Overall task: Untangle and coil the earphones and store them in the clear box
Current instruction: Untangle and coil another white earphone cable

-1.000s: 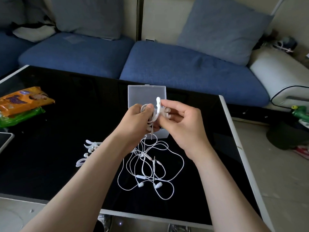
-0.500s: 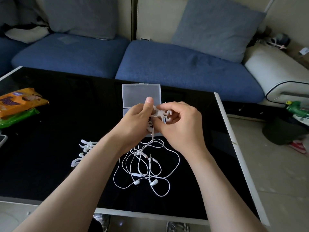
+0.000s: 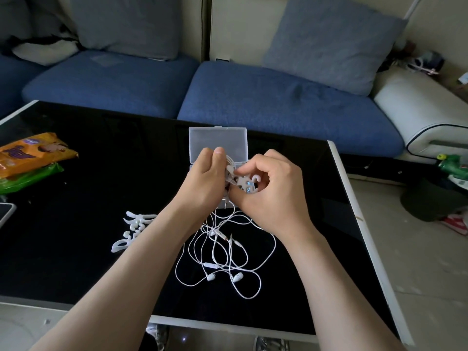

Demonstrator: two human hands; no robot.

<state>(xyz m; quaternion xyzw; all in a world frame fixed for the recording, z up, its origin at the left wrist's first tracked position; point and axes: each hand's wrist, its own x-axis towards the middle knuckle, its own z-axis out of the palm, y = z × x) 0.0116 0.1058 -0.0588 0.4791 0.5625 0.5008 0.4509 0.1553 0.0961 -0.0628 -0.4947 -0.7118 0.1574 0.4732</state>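
Note:
White earphones [image 3: 222, 259] lie in a tangled heap on the black table [image 3: 88, 203], their cable rising into my hands. My left hand [image 3: 205, 183] pinches a bunch of cable near its top. My right hand [image 3: 271, 191] grips a white fishbone-shaped cable winder [image 3: 243, 182] that the cable runs to. Both hands meet just above the table, in front of the clear box [image 3: 217, 143], whose lid stands open behind them. Two earbuds and two plugs show in the heap below.
Two more white cable winders [image 3: 134, 229] lie on the table to the left. An orange snack bag [image 3: 30, 153] on a green pack sits at the far left edge. A blue sofa [image 3: 278, 102] runs behind the table. Floor clutter is at the right.
My hands have come closer together and lower over the box. The winder, held upright a second ago, now lies tilted sideways in my right hand.

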